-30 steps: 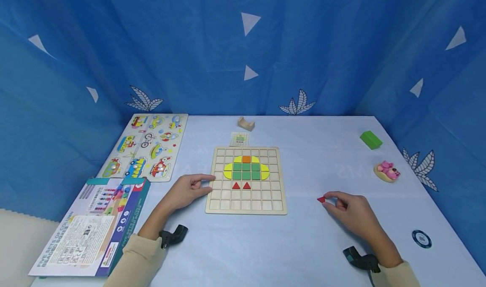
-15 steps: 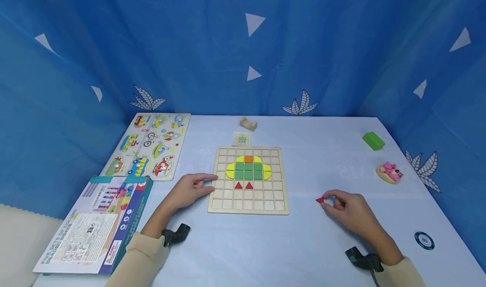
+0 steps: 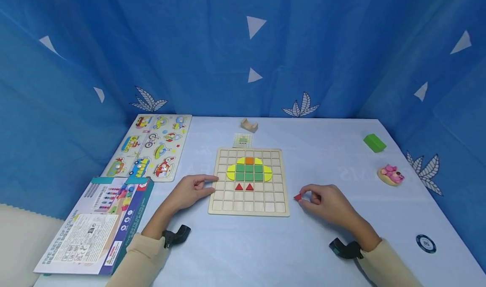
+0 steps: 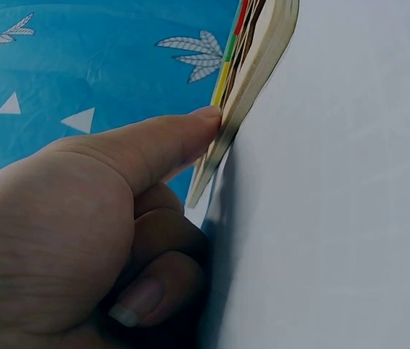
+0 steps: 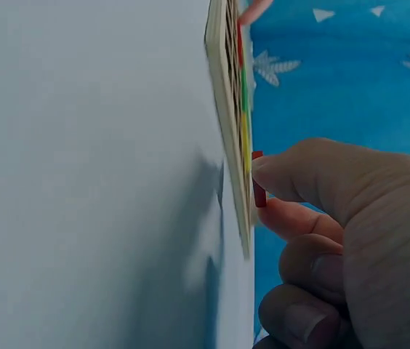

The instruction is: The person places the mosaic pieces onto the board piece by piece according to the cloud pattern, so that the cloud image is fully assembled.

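Note:
A square wooden grid board [image 3: 265, 209] lies mid-table. On it, green squares [image 3: 249, 172], yellow rounded pieces [image 3: 230, 173] and an orange square [image 3: 249, 161] form a shape, with two red triangles [image 3: 244, 187] below. My left hand [image 3: 188, 191] rests its straight index finger and thumb on the board's left edge; the thumb [image 4: 169, 145] meets the side in the left wrist view. Just right of the board, my right hand [image 3: 327, 203] pinches another red triangle [image 3: 297, 197] between thumb and index finger. In the right wrist view this red triangle [image 5: 259, 190] shows edge-on.
Behind the board are a small pattern card [image 3: 242, 140] and a wooden holder [image 3: 249, 125]. At left lie a vehicle puzzle board [image 3: 152, 147] and a box [image 3: 95, 226]. Rightward sit a green block [image 3: 374, 143], a pink figurine [image 3: 391, 175] and a round chip [image 3: 426, 243].
My right hand has moved left toward the board with the red triangle. The left hand stays at the board's edge. The head view has shifted slightly.

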`<state>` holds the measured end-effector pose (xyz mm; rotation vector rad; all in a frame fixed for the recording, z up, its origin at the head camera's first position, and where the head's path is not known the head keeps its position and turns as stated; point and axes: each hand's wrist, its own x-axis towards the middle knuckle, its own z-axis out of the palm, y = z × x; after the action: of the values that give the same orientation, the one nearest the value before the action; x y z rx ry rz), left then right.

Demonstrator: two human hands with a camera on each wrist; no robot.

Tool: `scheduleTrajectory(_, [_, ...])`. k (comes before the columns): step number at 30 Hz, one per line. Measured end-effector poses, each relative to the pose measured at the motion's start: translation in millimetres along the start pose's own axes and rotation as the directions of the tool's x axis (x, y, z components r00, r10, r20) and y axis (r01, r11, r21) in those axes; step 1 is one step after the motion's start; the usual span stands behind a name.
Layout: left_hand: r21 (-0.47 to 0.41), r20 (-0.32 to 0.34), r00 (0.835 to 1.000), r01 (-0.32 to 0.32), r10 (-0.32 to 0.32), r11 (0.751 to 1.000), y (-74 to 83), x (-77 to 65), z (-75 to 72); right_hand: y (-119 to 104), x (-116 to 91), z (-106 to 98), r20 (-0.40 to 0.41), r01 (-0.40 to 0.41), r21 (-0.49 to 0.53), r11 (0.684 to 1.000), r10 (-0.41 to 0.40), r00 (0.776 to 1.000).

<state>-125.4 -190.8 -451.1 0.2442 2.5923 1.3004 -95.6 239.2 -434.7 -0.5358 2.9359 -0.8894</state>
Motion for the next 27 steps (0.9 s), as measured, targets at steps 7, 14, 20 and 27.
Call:
scheduleTrajectory(7, [-0.006,0.000,1.000,-0.007,0.007,1.000,-0.5,0.2,0.5,-28,30,15,0.065,0.122,0.032,0.992,-0.124,0.990])
scheduleTrajectory(14, [-0.005,0.000,1.000,0.008,-0.008,1.000,1.3,-0.6,0.4,-36,54,30,0.138,0.139,0.103,0.985,-0.152,0.979])
scheduleTrajectory(20, [-0.004,0.005,1.000,0.015,-0.015,1.000,1.7,-1.2,0.6,-42,70,36,0.182,0.153,0.107,0.982,-0.171,0.968])
scheduleTrajectory(27, [0.008,-0.001,1.000,0.015,-0.015,1.000,2.1,-0.9,0.1,-50,82,42,0.206,0.146,0.081,0.986,-0.160,0.965])
